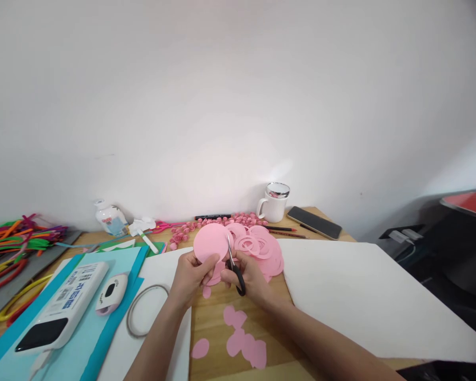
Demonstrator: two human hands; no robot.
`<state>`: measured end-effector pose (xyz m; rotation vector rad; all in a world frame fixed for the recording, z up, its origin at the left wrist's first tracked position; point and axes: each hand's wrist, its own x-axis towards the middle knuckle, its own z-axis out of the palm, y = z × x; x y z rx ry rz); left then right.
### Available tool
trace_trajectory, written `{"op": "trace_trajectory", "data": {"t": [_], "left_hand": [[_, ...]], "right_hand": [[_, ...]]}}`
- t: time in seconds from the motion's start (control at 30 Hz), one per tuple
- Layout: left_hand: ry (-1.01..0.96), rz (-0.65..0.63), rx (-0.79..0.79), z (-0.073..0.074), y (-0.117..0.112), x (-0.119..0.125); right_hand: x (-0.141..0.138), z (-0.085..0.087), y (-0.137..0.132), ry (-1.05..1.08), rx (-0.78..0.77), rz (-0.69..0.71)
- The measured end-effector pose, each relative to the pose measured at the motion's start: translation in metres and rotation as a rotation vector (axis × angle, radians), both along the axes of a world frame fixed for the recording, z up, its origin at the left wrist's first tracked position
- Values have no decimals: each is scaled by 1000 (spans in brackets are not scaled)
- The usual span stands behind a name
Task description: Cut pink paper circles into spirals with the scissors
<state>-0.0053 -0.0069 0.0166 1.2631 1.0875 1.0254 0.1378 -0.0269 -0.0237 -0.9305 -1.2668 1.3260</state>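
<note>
My left hand (192,275) pinches a pink paper circle (210,241) by its lower edge, holding it upright above the desk. Black-handled scissors (240,280) are in my right hand (249,275), their blades pointing up at the circle's right edge. Whether the blades touch the paper I cannot tell. Behind my right hand lies a heap of pink paper rings and discs (275,256). Several small pink paper pieces (241,341) are scattered on the wood between my forearms.
Small pink rolled pieces (241,218) lie along the wall beside a white mug (275,203) and a phone (315,222). White sheets (341,286) flank the work area. At left are a power bank (69,301), a tape roll (130,317), a white bottle (111,217) and colourful pipe cleaners (24,238).
</note>
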Motion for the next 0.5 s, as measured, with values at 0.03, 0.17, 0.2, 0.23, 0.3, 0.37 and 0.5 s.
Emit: {"op": "trace_trajectory", "data": {"t": [0.03, 0.17, 0.2, 0.23, 0.3, 0.37, 0.5], "left_hand": [[-4, 5, -1, 0, 0, 0], [-35, 36, 21, -2, 2, 0], [-52, 35, 21, -3, 2, 0], [-67, 28, 16, -5, 2, 0], [-70, 18, 7, -6, 2, 1], [-25, 31, 20, -5, 1, 2], [56, 64, 32, 0, -3, 3]], "right_hand": [[0, -1, 0, 8, -9, 1], [1, -5, 1, 46, -27, 31], [1, -7, 1, 47, -26, 38], [0, -8, 2, 43, -25, 45], [0, -9, 1, 21, -24, 54], [-1, -9, 1, 0, -26, 58], [0, -3, -1, 16, 3, 61]]}}
